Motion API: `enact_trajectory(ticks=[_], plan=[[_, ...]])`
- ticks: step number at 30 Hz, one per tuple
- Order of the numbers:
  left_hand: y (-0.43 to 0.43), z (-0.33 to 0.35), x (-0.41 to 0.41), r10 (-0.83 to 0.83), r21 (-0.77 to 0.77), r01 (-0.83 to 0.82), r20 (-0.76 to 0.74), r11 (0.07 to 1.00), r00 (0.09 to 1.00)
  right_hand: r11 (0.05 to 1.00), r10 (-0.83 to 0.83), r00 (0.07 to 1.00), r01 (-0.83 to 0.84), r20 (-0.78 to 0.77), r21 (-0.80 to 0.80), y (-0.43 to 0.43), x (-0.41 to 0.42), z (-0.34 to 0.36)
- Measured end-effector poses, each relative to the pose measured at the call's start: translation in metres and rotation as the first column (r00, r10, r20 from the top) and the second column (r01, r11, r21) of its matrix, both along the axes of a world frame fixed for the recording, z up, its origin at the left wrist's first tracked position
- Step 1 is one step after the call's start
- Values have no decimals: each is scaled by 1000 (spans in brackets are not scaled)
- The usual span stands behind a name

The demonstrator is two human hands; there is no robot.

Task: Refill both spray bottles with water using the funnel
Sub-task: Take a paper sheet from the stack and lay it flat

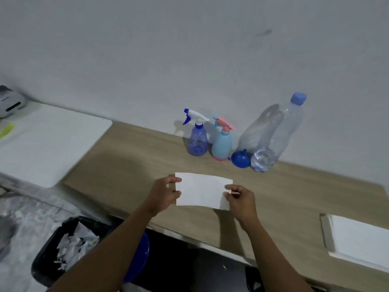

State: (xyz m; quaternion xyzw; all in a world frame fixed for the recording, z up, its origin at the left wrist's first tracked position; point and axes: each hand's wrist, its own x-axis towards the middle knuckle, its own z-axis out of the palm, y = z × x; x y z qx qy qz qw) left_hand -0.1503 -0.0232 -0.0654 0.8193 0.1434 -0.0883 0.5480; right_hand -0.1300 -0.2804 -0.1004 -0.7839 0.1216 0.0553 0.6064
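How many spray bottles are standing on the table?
2. The blue spray bottle stands by the wall; the pink-and-teal spray bottle stands just right of it, left of the funnel. None seems hidden.

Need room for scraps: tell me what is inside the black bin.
The black bin holds crumpled and torn white paper scraps. Whatever lies beneath them, and the bin's bottom, is covered.
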Motion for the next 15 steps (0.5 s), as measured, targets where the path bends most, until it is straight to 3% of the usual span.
enact_trajectory(ticks=[7,15], plan=[[58,-24,45,-76,61,80,-74,995,994,982,94,996,-91,6,-168,58,31,-26],[100,-35,101,-117,223,121,-33,967,993,960,154,988,-146,16,-241,103,79,-34]])
